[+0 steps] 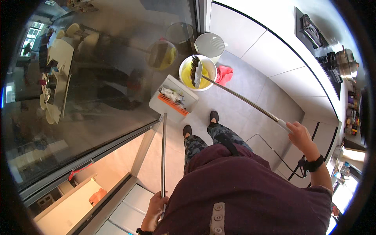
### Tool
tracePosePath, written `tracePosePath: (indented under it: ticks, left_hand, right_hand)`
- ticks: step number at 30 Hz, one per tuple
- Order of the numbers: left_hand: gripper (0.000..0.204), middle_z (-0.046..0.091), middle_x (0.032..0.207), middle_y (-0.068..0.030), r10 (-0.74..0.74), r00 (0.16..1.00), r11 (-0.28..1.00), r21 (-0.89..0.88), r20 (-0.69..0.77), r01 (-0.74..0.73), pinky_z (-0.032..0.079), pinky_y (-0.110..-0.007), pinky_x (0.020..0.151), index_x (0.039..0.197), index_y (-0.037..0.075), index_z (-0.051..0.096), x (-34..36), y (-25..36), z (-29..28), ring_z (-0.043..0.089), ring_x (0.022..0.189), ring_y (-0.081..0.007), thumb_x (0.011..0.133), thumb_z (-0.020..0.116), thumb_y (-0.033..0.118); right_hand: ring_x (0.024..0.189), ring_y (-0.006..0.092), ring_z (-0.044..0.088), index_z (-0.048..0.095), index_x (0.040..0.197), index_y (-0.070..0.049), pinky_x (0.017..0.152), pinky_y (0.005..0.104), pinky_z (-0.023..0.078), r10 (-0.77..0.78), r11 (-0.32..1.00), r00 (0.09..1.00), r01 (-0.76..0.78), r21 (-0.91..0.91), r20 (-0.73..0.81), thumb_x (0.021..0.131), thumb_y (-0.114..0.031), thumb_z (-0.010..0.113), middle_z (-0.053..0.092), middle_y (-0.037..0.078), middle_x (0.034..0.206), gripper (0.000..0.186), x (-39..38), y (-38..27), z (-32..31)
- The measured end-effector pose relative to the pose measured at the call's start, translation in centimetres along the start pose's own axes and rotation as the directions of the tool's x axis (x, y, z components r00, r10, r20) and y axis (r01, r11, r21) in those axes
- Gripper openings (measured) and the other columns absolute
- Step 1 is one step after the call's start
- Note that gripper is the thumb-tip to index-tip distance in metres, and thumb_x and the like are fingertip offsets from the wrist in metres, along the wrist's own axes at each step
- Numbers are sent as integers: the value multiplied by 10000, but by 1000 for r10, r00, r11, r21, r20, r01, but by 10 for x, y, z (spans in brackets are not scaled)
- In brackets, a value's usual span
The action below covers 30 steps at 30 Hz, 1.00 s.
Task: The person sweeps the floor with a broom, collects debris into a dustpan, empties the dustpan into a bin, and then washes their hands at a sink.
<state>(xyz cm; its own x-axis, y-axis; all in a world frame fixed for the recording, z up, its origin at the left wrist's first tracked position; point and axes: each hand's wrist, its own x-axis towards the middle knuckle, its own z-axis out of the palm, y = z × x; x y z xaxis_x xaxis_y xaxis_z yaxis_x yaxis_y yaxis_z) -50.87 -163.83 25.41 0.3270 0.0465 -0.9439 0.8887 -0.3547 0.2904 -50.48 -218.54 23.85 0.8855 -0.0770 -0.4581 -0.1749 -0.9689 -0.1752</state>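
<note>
My right hand point(302, 137) is closed round the white grip of a broom point(243, 98) with a metal handle. The handle slants away to the far left, and its dark-bristled head sits over a white round bin point(212, 83) with a yellow liner. In my left hand point(156, 205) is the metal pole of a long-handled dustpan point(157, 105). The white pan, beside the bin on its near left side, has a row of orange teeth. Crumpled whitish litter point(172, 94) lies in it.
A grey round container point(209, 45) stands behind the bin, and a red cloth point(224, 74) lies on the floor beside it. A dark glass door point(105, 78) rises at left. White cabinets point(278, 53) and a counter with a pot point(346, 64) run along the right.
</note>
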Motion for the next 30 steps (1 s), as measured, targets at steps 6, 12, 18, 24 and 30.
tracePosePath:
  ticks: [6, 12, 18, 24, 30]
  left_hand:
    - [297, 535, 657, -27, 140, 990, 979, 147, 27, -143, 388, -199, 524, 1051, -47, 479, 2, 21, 5, 496, 560, -91, 772, 513, 50]
    - [298, 517, 642, -35, 127, 991, 986, 104, 40, -130, 400, -226, 536, 1051, -40, 468, 15, 74, 23, 502, 563, -114, 776, 518, 63]
    - [321, 502, 622, -43, 142, 987, 990, -16, 74, -142, 394, -226, 533, 1054, -41, 467, 14, 83, 28, 499, 572, -119, 752, 527, 51]
    - [341, 552, 677, -44, 223, 964, 847, 460, 147, -266, 414, -222, 581, 1051, -54, 494, 4, 62, 15, 518, 615, -118, 721, 525, 28]
    - [306, 605, 877, -97, 79, 989, 978, -200, 128, -52, 479, -246, 663, 1057, -54, 499, 3, 20, 4, 588, 735, -141, 792, 565, 85]
  right_hand:
    - [697, 322, 554, 492, 1083, -51, 608, 377, 463, 40, 998, 996, -36, 57, -76, 688, -2, 588, 520, 151, 812, 410, -34, 12, 9]
    - [714, 327, 557, 487, 1098, -45, 606, 373, 468, 120, 986, 980, -100, 131, -161, 671, 21, 582, 531, 158, 841, 443, -62, 26, 20]
    - [700, 308, 568, 500, 1090, -21, 612, 341, 468, 176, 949, 957, -104, 298, -229, 655, 15, 591, 543, 163, 845, 446, -75, 33, 42]
    - [663, 204, 593, 565, 1037, 6, 609, 289, 469, 426, 766, 904, -336, 548, -40, 649, -41, 597, 588, 159, 761, 392, -96, 22, 51]
    - [507, 81, 520, 580, 1004, 25, 439, 225, 412, 551, 554, 810, -536, 637, 202, 669, -48, 570, 549, 33, 600, 343, -77, 10, 31]
